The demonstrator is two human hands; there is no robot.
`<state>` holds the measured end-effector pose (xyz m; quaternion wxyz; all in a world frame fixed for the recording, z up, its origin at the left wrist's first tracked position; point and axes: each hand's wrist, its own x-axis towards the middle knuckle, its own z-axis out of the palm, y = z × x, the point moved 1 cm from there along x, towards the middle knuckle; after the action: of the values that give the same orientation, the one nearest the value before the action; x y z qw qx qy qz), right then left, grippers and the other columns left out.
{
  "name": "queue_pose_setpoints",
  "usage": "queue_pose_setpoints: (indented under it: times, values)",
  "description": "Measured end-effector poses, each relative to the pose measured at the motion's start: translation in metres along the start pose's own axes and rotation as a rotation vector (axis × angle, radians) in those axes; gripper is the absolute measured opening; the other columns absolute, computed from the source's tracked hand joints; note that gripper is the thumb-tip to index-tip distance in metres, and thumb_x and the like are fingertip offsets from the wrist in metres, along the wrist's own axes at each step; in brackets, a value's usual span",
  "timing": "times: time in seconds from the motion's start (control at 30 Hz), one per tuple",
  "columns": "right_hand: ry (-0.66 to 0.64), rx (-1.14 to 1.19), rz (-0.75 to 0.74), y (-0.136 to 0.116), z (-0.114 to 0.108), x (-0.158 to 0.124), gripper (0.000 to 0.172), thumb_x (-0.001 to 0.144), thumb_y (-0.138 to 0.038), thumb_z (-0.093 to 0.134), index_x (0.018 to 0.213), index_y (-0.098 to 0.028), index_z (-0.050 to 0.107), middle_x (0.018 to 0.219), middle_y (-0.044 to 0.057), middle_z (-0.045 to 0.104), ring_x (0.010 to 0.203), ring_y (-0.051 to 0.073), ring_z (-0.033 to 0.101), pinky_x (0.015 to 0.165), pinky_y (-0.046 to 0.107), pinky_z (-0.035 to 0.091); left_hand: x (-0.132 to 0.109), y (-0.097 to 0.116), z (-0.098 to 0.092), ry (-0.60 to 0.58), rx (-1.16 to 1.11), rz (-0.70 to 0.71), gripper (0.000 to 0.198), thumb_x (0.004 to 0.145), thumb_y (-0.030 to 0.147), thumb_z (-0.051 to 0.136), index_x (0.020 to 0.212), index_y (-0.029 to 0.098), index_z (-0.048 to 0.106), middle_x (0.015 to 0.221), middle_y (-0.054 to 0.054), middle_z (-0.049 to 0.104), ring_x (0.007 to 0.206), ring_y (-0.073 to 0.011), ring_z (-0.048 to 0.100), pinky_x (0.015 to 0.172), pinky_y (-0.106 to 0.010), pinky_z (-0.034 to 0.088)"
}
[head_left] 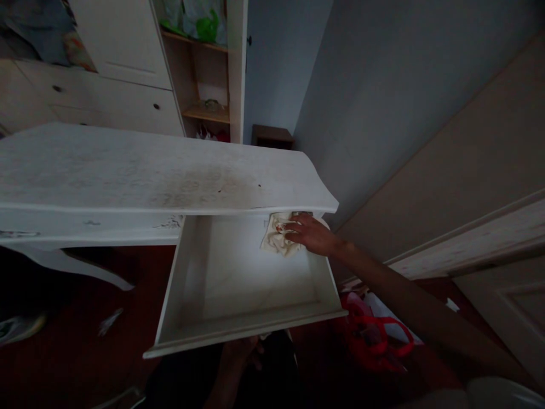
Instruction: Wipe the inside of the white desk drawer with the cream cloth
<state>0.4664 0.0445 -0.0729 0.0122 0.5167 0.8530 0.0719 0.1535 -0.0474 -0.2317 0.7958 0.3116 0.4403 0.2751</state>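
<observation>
My right hand (313, 233) reaches into the pulled-out drawer (251, 284) at its back right corner. Its fingers are bent over a crumpled cream cloth (279, 238) with a small reddish mark and press it against the drawer. The drawer is pale inside and belongs to a white table (114, 165) with carved trim. My left hand (243, 349) is low in the shade, just below the drawer's front edge, over dark clothing. The drawer front and the dimness partly cover its fingers, so whether they grip anything is unclear.
Dark smudges mark the tabletop. A red bag (370, 335) lies on the floor right of the drawer. Behind the table stand a white cabinet (131, 51), open shelves (206, 111) and a small brown piece of furniture (272, 134). A shoe (21, 328) shows at far left.
</observation>
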Motion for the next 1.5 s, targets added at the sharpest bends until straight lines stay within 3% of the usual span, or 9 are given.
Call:
queue_pose_setpoints:
  times: [0.17,0.37,0.67,0.87,0.97,1.1,1.23,1.4,1.5]
  values:
    - [-0.119,-0.053,0.02,0.006,0.005,0.019,0.039,0.087,-0.008,0.053,0.123,-0.022,0.063,0.134,0.008,0.056,0.127,0.028,0.042,0.101,0.045,0.038,0.001,-0.001,-0.002,0.02,0.003,0.016,0.056,0.053,0.06,0.082,0.075,0.011,0.067,0.063,-0.006,0.064,0.053,-0.0154,0.057,0.039,-0.023,0.045]
    - [-0.111,-0.075,0.133,-0.003,0.009,0.026,0.036,0.088,-0.011,0.054,0.122,-0.02,0.062,0.135,0.01,0.055,0.123,0.032,0.041,0.099,0.048,0.037,-0.002,0.003,0.002,0.007,-0.012,0.026,0.054,0.055,0.059,0.081,0.075,0.011,0.066,0.065,-0.007,0.064,0.055,-0.0149,0.056,0.04,-0.023,0.045]
    - [0.024,0.162,0.462,-0.043,0.028,0.028,0.051,0.078,-0.023,0.068,0.127,-0.014,0.059,0.141,0.016,0.046,0.131,0.03,0.035,0.111,0.048,0.025,-0.005,0.006,0.005,-0.018,-0.028,0.014,0.056,0.055,0.06,0.081,0.075,0.01,0.068,0.062,-0.006,0.063,0.055,-0.0136,0.055,0.041,-0.022,0.046]
    - [-0.051,0.448,0.406,-0.061,0.015,0.024,0.056,0.073,-0.038,0.074,0.123,-0.017,0.058,0.146,0.015,0.04,0.14,0.029,0.029,0.113,0.042,0.027,-0.003,0.005,0.004,-0.048,-0.043,0.013,0.056,0.053,0.061,0.082,0.071,0.01,0.068,0.059,-0.005,0.061,0.052,-0.0121,0.054,0.041,-0.021,0.045]
    - [-0.098,0.52,0.405,-0.065,0.008,0.015,0.065,0.069,-0.044,0.077,0.124,-0.016,0.055,0.155,0.017,0.024,0.145,0.03,0.018,0.112,0.042,0.03,-0.002,0.004,0.003,-0.058,-0.035,0.003,0.057,0.053,0.062,0.081,0.071,0.01,0.068,0.059,-0.006,0.062,0.051,-0.0114,0.054,0.041,-0.02,0.045]
    - [-0.17,0.331,0.555,-0.069,0.011,0.007,0.089,0.063,-0.042,0.08,0.14,-0.018,0.043,0.161,0.015,-0.002,0.146,0.04,-0.003,0.113,0.056,0.02,0.001,0.0,0.003,-0.083,-0.051,-0.008,0.058,0.053,0.062,0.081,0.073,0.009,0.069,0.059,-0.006,0.062,0.051,-0.0113,0.054,0.041,-0.02,0.045]
    - [-0.296,0.348,0.673,-0.068,0.021,0.019,0.117,0.063,-0.047,0.078,0.154,-0.014,0.012,0.159,0.022,0.008,0.145,0.04,0.011,0.112,0.052,0.025,0.004,-0.003,0.002,-0.102,-0.059,-0.027,0.063,0.049,0.065,0.082,0.071,0.008,0.068,0.057,-0.005,0.06,0.049,-0.0106,0.053,0.04,-0.02,0.045]
    - [-0.149,0.223,0.692,-0.079,0.022,0.046,0.074,0.076,-0.037,0.065,0.143,-0.018,0.039,0.144,0.016,0.043,0.13,0.033,0.041,0.099,0.045,0.043,0.005,-0.005,0.002,-0.126,-0.048,-0.029,0.066,0.051,0.068,0.079,0.073,0.007,0.067,0.056,-0.005,0.059,0.047,-0.0098,0.052,0.041,-0.021,0.045]
    - [-0.126,0.154,0.636,-0.09,0.018,0.058,0.054,0.077,-0.031,0.061,0.129,-0.021,0.054,0.133,0.013,0.054,0.119,0.032,0.051,0.09,0.043,0.048,0.004,-0.005,0.002,-0.119,-0.053,-0.003,0.065,0.051,0.068,0.079,0.073,0.008,0.066,0.058,-0.005,0.059,0.051,-0.0106,0.053,0.041,-0.02,0.045]
